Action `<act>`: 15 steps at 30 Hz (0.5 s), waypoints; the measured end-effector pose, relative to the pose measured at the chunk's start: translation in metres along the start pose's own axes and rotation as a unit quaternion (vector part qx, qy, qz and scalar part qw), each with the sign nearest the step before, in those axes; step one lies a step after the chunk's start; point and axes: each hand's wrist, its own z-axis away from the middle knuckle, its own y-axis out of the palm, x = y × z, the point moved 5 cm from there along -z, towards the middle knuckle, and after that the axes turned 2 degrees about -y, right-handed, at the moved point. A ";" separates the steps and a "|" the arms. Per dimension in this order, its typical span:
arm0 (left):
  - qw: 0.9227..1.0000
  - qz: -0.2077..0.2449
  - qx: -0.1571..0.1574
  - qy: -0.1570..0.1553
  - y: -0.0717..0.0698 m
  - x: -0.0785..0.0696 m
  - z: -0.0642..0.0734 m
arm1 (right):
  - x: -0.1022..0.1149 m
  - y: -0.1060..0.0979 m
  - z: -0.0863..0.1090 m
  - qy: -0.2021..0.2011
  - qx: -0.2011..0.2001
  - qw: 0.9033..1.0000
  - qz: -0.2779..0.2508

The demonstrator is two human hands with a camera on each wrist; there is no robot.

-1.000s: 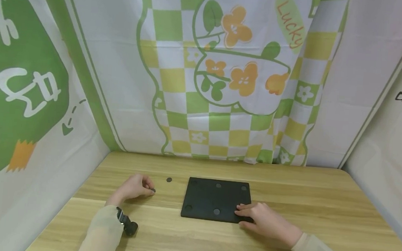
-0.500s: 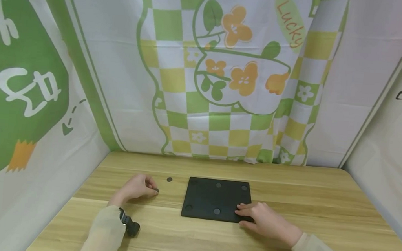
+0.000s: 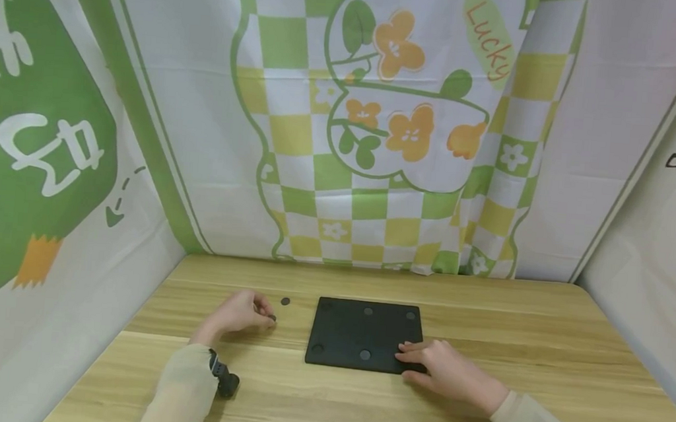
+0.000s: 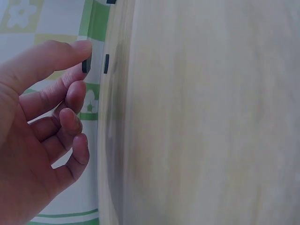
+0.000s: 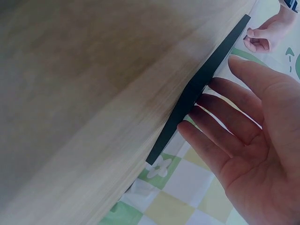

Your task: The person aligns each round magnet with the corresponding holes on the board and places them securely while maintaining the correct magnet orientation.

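A small dark disc (image 3: 272, 318) is pinched between thumb and index finger of my left hand (image 3: 241, 311), held left of a flat black board (image 3: 340, 334). The left wrist view shows this disc (image 4: 86, 65) edge-on at the fingertips, with the other fingers loosely bent. Another disc (image 3: 286, 301) lies on the table between that hand and the board. My right hand (image 3: 447, 370) rests its fairly straight fingers on the board's near right corner, hiding that corner. Greyish discs (image 3: 365, 355) sit along the board's middle and right; darker round recesses (image 3: 318, 348) show at its left end.
The wooden table (image 3: 323, 402) has its far edge against a green, yellow and white checked curtain (image 3: 368, 207). Printed cloth walls (image 3: 151, 236) stand on the left and right. Each wrist bears a strapped camera (image 3: 226, 383).
My left hand has slid a little to the right across the table with the pinched disc, nearing the loose disc and the board. The right hand and the board have stayed put.
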 end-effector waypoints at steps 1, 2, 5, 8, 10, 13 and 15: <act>1.000 0.000 0.000 0.002 0.000 -0.002 0.000 | 0.000 0.000 0.000 -0.001 -0.001 1.000 0.002; 1.000 -0.001 0.000 0.003 0.001 -0.003 0.000 | -0.001 0.001 0.000 -0.001 -0.001 1.000 0.002; 1.000 0.003 0.001 0.006 0.003 -0.008 0.000 | -0.001 0.001 0.000 -0.001 -0.002 1.000 0.004; 1.000 0.008 0.005 0.006 0.004 -0.012 0.001 | -0.002 0.001 0.000 0.002 -0.001 1.000 0.003; 1.000 0.008 0.007 0.006 0.005 -0.016 0.001 | -0.001 0.001 0.000 0.003 0.000 1.000 0.002; 1.000 0.009 0.011 0.006 0.006 -0.021 0.002 | -0.001 0.000 0.001 0.003 0.000 1.000 0.000; 1.000 0.008 0.014 0.006 0.007 -0.023 0.001 | 0.000 0.000 0.001 0.003 0.000 1.000 -0.001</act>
